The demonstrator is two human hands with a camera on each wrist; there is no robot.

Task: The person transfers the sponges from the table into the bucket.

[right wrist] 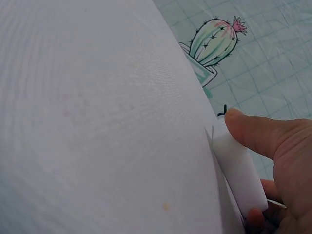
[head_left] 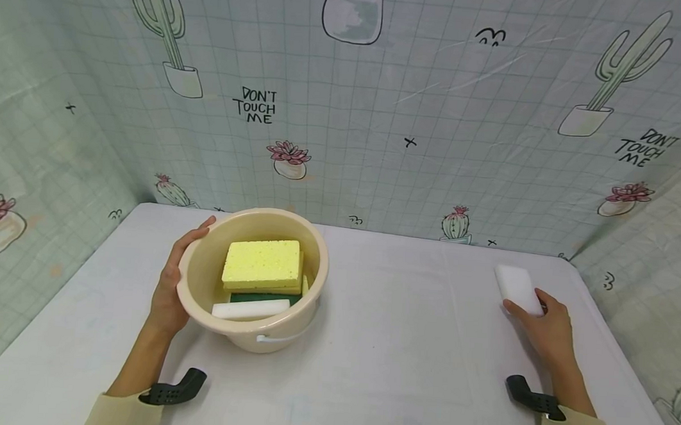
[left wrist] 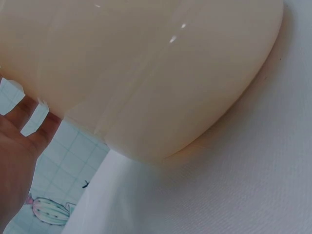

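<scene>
A cream bucket (head_left: 200, 301) stands at the left of the table, its white wire handle hanging down in front. My left hand (head_left: 170, 287) holds its left side, fingers curved along the outer wall up to the rim. Inside lie a yellow sponge (head_left: 261, 264), a dark green pad (head_left: 263, 298) and a white block (head_left: 250, 309). Far to the right, my right hand (head_left: 548, 329) grips the near end of a white sponge block (head_left: 516, 286) between thumb and fingers. In the right wrist view, this block (right wrist: 239, 168) sits close over the white cloth.
White cloth covers the table (head_left: 391, 343), with a wide stretch between bucket and right hand. A printed cactus curtain (head_left: 357, 123) rises behind the back edge and along both sides. Each wrist wears a black band (head_left: 175, 389).
</scene>
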